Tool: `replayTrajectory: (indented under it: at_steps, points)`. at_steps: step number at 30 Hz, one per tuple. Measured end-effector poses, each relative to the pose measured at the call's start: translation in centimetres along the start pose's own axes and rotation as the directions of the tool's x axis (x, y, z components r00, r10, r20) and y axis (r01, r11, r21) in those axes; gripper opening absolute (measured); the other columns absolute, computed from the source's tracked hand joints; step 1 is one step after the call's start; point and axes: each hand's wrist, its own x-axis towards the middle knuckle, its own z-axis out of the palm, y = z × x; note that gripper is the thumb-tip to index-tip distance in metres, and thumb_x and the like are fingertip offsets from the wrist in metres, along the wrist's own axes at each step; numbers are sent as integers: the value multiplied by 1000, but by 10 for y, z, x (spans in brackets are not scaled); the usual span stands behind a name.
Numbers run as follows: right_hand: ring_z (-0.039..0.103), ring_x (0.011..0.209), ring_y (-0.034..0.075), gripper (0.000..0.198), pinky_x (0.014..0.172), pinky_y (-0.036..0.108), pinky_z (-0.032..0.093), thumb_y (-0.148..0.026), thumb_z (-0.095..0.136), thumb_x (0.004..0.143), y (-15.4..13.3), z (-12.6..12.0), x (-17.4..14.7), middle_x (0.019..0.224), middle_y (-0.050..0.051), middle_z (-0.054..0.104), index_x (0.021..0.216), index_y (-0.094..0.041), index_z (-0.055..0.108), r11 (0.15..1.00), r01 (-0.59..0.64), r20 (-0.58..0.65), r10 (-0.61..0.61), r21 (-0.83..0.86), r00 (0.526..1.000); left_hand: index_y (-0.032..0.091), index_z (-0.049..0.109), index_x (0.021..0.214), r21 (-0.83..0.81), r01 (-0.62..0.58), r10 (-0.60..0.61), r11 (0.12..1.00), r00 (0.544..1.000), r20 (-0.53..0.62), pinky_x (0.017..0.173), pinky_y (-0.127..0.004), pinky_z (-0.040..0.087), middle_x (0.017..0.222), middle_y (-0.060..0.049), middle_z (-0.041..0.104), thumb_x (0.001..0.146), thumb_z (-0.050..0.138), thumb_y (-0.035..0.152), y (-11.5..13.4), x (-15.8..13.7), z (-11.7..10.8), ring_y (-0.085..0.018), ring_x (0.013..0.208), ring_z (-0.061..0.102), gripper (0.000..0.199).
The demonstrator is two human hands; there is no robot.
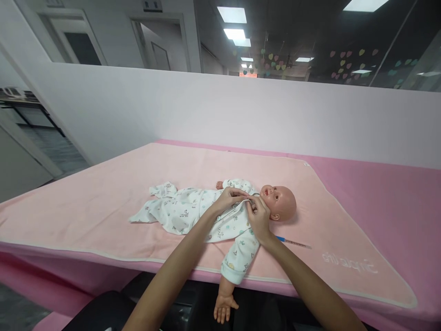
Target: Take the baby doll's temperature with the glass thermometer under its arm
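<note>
A baby doll (283, 201) lies on its back, head to the right, dressed in a white printed top (230, 225) and matching trousers (179, 209). My left hand (230, 199) rests on the doll's chest, fingers closed on the front edge of the top. Close beside it, near the doll's neck, my right hand (258, 215) pinches the same edge by the collar. The fingertips of both hands almost meet; the fastening between them is too small to make out. One doll arm (226, 296) hangs over the table's front edge.
A pink blanket (99, 197) with a pale border lies over a darker pink table cover (396, 197). Right of my right wrist lies a thin blue-tipped stick, perhaps a thermometer (296, 243). Behind the table stands a white wall (241, 115) with glass above.
</note>
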Motion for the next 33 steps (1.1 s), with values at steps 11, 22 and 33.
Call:
replayTrajectory:
  at_steps: [11, 22, 33]
  points:
    - [52, 58, 12, 24, 59, 24, 45, -18, 43, 83, 0, -2, 0, 75, 2, 62, 95, -18, 63, 1000, 11, 15, -11, -21, 1000, 14, 66, 100, 219, -43, -1, 975, 980, 197, 55, -19, 38, 65, 0, 56, 63, 70, 29, 15, -8, -11, -9, 62, 48, 40]
    - [57, 64, 14, 21, 61, 25, 46, -22, 44, 84, 4, 1, -2, 73, 4, 64, 92, -17, 62, 1000, 23, 24, -22, -15, 999, 10, 70, 83, 270, -75, 70, 960, 997, 27, 52, -20, 36, 57, 0, 56, 68, 57, 20, 4, -4, -7, -9, 56, 47, 22]
    - [60, 73, 15, 23, 67, 26, 47, -20, 38, 86, 1, -2, 1, 87, 4, 67, 94, -18, 60, 1000, -5, 40, 4, 25, 999, 13, 66, 85, 450, -188, 169, 873, 982, 81, 57, -22, 37, 71, -3, 60, 74, 47, 20, 7, -6, -4, -12, 63, 49, 23]
